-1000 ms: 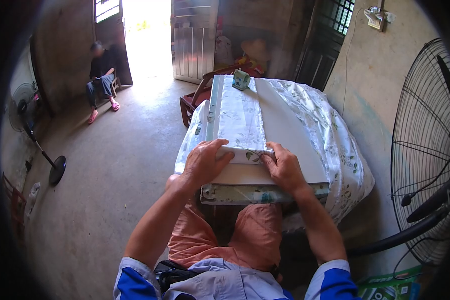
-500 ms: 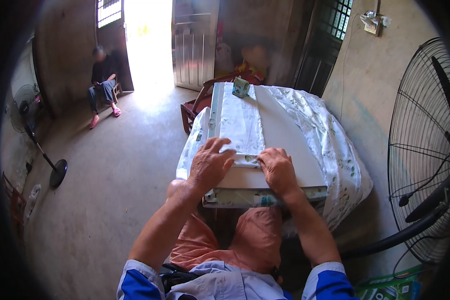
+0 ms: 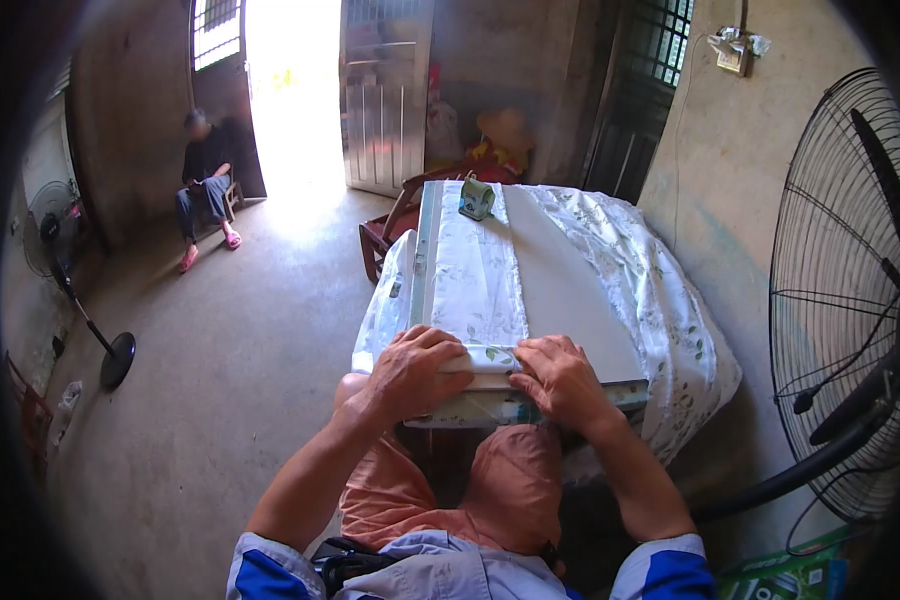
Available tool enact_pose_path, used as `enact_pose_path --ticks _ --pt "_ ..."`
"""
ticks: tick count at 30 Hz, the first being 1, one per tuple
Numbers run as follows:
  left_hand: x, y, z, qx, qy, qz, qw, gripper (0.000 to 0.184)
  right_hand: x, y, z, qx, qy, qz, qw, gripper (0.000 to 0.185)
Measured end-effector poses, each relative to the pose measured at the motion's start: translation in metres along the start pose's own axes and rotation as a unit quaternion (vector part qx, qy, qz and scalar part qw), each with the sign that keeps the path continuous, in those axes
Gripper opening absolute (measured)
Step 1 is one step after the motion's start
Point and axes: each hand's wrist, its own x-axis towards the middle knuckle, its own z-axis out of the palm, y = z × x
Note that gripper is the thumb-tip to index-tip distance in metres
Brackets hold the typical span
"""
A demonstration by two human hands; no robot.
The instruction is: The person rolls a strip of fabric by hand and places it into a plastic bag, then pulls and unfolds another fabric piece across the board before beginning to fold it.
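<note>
A long strip of white cloth with a green leaf print [image 3: 477, 270] lies lengthwise on the white board [image 3: 570, 290] in front of me. Its near end is folded or rolled near the board's front edge. My left hand [image 3: 418, 372] grips the left end of that fold, fingers bent over it. At the right end, my right hand [image 3: 562, 378] pinches the fold between thumb and fingers. A small green object [image 3: 476, 198] stands on the far end of the strip. More patterned white fabric [image 3: 660, 290] drapes over the board's right side.
Close on the right is a large black fan [image 3: 850, 290]. A standing fan [image 3: 118, 358] is at the left. Someone sits on a chair [image 3: 205, 180] by the open doorway. A red-brown wooden chair [image 3: 375, 245] stands behind the board's left side.
Both hands have come nearer to me along the board with the folded end. My left hand's fingers, lifted half a second ago, are now down on the cloth.
</note>
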Motion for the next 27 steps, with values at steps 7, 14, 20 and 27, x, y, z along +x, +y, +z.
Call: enact_pose_path --ticks 7,14,20,27 --pt "-0.023 0.012 -0.01 0.03 -0.001 0.03 0.999 0.036 -0.021 -0.006 -0.013 0.004 -0.003 -0.049 0.999 0.039" --pt "-0.019 0.006 -0.01 -0.013 0.01 0.049 0.999 0.027 -0.014 -0.006 -0.015 0.024 0.009 -0.047 0.999 0.028" --pt "-0.013 0.0 -0.008 -0.043 0.033 0.017 0.998 0.024 0.0 -0.003 -0.011 0.081 0.06 -0.018 0.995 0.022" --pt "0.001 0.0 -0.005 -0.061 0.061 -0.061 0.994 0.033 0.011 -0.002 -0.003 0.118 0.069 0.076 0.988 0.025"
